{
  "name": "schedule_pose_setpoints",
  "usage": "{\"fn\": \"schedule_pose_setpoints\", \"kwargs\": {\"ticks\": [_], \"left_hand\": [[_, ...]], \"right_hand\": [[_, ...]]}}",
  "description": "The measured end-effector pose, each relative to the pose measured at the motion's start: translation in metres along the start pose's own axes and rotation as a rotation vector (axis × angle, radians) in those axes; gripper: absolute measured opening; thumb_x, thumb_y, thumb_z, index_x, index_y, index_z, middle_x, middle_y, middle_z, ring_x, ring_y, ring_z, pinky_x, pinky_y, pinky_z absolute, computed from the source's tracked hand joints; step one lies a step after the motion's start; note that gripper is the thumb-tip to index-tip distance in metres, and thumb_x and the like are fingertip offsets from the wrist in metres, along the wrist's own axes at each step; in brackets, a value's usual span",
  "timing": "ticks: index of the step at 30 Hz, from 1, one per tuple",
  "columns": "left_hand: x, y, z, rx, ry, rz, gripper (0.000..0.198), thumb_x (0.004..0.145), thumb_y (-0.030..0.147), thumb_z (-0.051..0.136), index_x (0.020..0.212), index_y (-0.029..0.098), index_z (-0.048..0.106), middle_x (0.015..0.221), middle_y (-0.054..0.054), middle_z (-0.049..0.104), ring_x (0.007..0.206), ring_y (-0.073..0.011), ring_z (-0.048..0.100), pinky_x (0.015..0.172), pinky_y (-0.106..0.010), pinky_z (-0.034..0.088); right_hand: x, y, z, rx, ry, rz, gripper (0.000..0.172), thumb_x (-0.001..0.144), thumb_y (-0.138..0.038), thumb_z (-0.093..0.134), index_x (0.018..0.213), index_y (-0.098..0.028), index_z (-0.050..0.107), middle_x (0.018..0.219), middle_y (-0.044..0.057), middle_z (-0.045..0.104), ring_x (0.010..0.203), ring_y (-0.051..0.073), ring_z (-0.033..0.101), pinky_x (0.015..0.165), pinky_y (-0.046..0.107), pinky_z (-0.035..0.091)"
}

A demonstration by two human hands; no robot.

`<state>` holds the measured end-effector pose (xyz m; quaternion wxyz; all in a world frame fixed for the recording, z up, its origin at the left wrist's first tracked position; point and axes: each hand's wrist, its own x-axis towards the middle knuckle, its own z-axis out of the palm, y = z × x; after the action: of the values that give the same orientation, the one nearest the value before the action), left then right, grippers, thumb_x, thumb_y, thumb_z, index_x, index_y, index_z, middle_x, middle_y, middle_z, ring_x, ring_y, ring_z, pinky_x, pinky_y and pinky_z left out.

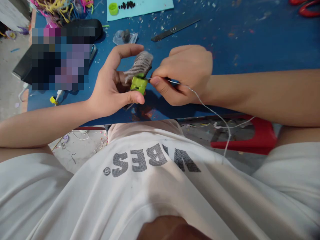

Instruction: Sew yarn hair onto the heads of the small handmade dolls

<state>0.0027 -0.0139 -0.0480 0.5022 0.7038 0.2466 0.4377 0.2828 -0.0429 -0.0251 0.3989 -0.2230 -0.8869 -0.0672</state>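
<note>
My left hand [115, 80] is closed around a small green plastic piece [139, 85] with a bundle of grey yarn [141, 63] standing out of its top. The thumb presses on the near side of the green piece, while the index finger arches behind the yarn. Just to the right, my right hand [183, 75] pinches a thin white thread [205, 105] between thumb and index finger, close beside the green piece. From that hand the thread trails down over my shirt. Whether a needle sits at the pinched end, I cannot make out.
Behind my hands lie a flat dark blade [175, 30] and a small clear plastic bag [125, 37] with a grey lump. A light-blue sheet [150, 8] bears a green cap [113, 9] and black beads. Colourful yarn [62, 10], a black case [85, 28] and red-handled scissors [310, 8] lie around.
</note>
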Motion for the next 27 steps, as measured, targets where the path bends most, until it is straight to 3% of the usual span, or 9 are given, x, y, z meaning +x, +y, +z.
{"fn": "schedule_pose_setpoints", "kwargs": {"ticks": [4,8,13,17,22,27], "left_hand": [[0.001,0.008,0.003,-0.071,-0.075,-0.014,0.118,0.067,0.061,0.126,0.162,0.024,0.067,0.141,-0.009,0.076,0.096,-0.0186,0.088,0.075,-0.028,0.071],[0.0,0.01,0.005,-0.124,-0.074,-0.019,0.11,0.074,0.063,0.122,0.161,0.024,0.068,0.139,-0.008,0.078,0.089,-0.0165,0.086,0.071,-0.027,0.069],[-0.001,0.004,0.009,-0.166,-0.108,0.134,0.108,0.079,0.066,0.118,0.164,0.025,0.066,0.156,-0.01,0.071,0.077,-0.008,0.079,0.069,-0.027,0.068],[-0.003,0.011,0.011,-0.171,-0.1,0.034,0.098,0.081,0.064,0.117,0.161,0.033,0.071,0.148,-0.006,0.078,0.071,-0.011,0.081,0.068,-0.031,0.072],[-0.006,0.021,0.013,-0.212,-0.143,0.033,0.08,0.096,0.057,0.109,0.161,0.034,0.068,0.133,-0.004,0.086,0.075,-0.0165,0.087,0.067,-0.03,0.074],[-0.007,0.019,0.009,-0.211,-0.176,-0.089,0.09,0.098,0.065,0.106,0.168,0.032,0.059,0.114,-0.005,0.089,0.089,-0.0265,0.094,0.071,-0.031,0.075]], "right_hand": [[0.003,-0.005,-0.001,-0.051,0.017,0.005,0.051,0.13,-0.053,0.045,0.103,-0.03,0.082,0.076,0.002,0.077,0.064,0.02,0.066,0.071,0.042,0.054],[0.005,-0.007,0.002,0.018,0.107,-0.028,0.046,0.128,-0.047,0.049,0.098,-0.03,0.078,0.075,0.0,0.076,0.06,0.02,0.062,0.067,0.042,0.049],[0.005,-0.005,0.002,0.021,0.067,-0.002,0.04,0.126,-0.05,0.056,0.103,-0.03,0.082,0.079,0.001,0.078,0.065,0.021,0.063,0.072,0.042,0.05],[0.006,-0.006,0.002,0.073,0.118,-0.034,0.042,0.126,-0.044,0.053,0.099,-0.03,0.081,0.077,-0.001,0.077,0.062,0.02,0.064,0.068,0.042,0.048],[0.003,-0.004,0.005,0.013,0.03,0.04,0.059,0.129,-0.058,0.043,0.1,-0.03,0.086,0.076,0.003,0.076,0.068,0.023,0.07,0.073,0.042,0.056],[0.002,-0.002,0.004,0.067,0.017,0.028,0.059,0.129,-0.059,0.046,0.101,-0.028,0.086,0.078,0.004,0.078,0.069,0.022,0.07,0.076,0.042,0.057]]}}
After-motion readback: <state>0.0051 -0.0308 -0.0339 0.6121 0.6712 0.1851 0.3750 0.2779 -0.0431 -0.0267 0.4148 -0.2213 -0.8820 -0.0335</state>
